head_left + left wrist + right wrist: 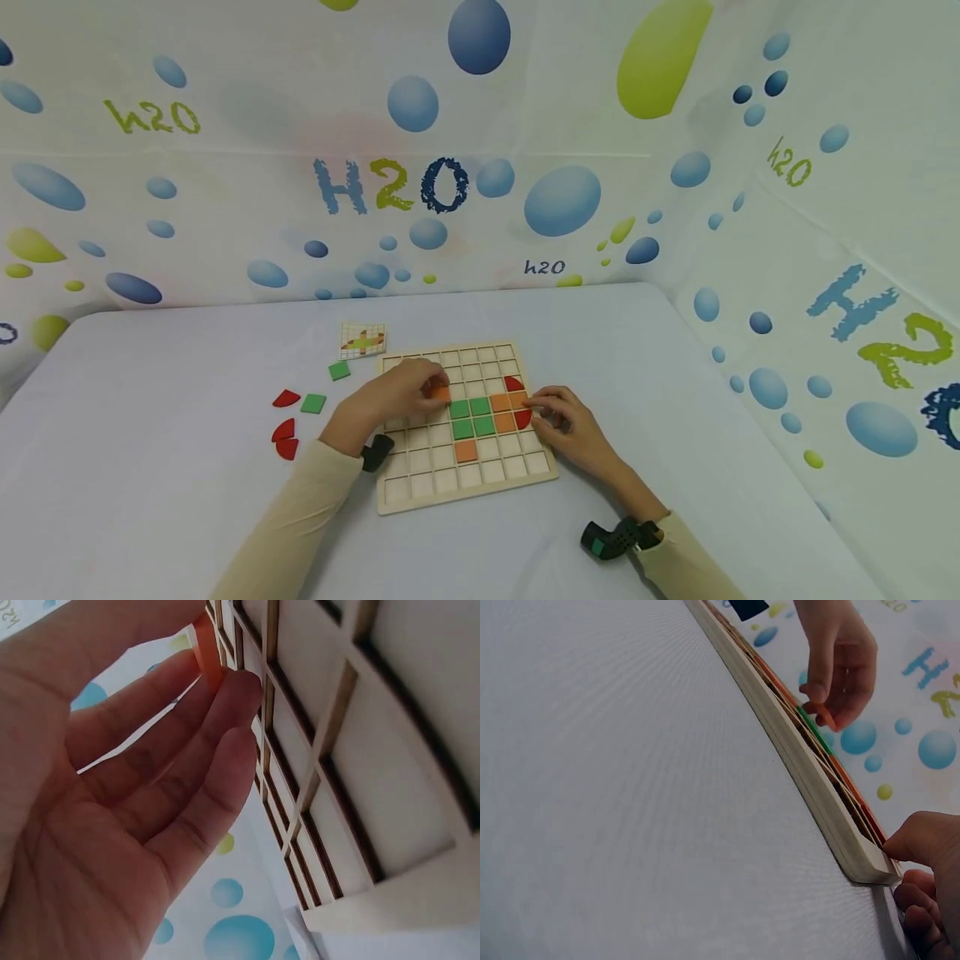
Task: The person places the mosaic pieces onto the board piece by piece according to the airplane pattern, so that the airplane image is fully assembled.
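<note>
My left hand (399, 389) pinches an orange square tile (442, 392) between thumb and fingertips, just over the wooden grid board (420, 485). In the left wrist view the tile (209, 654) stands on edge against the grid. My right hand (576, 427) holds the board's right edge, thumb on top and the other fingers curled beside it. Green square tiles (483, 425) fill a block in the middle of the board. Orange squares (505, 422) and red rounded pieces (514, 383) lie at its right side. Another orange square (466, 451) sits below the green block.
Left of the board lie loose red pieces (286, 398) and green squares (313, 403). A small pattern card (363, 340) lies at the board's far left corner. White printed cloth (262, 208) hangs behind the white table (150, 467).
</note>
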Demonstrator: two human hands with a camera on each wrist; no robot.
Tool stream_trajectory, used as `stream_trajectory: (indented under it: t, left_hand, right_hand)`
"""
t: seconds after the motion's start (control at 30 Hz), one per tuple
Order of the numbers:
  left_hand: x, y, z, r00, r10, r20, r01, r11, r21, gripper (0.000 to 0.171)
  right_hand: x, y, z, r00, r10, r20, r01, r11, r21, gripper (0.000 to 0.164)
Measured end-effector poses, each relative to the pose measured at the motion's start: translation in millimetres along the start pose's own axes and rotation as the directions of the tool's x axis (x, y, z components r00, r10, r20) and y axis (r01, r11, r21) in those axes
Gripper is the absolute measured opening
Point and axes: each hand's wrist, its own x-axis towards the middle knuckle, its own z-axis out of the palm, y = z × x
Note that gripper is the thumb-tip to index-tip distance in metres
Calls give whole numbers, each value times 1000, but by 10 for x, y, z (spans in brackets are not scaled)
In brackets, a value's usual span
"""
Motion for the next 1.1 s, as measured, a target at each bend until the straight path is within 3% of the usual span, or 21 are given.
stream_trajectory:
  t: [0.23, 1.1]
  left_hand:
    - [46, 13, 41, 997, 66, -32, -65, 998, 24, 10]
    - [181, 34, 100, 998, 60, -23, -58, 995, 85, 13]
  right_hand:
    - [-2, 15, 6, 1000, -6, -2, 6, 1000, -1, 26]
    - [2, 24, 14, 1000, -15, -10, 15, 1000, -11, 25]
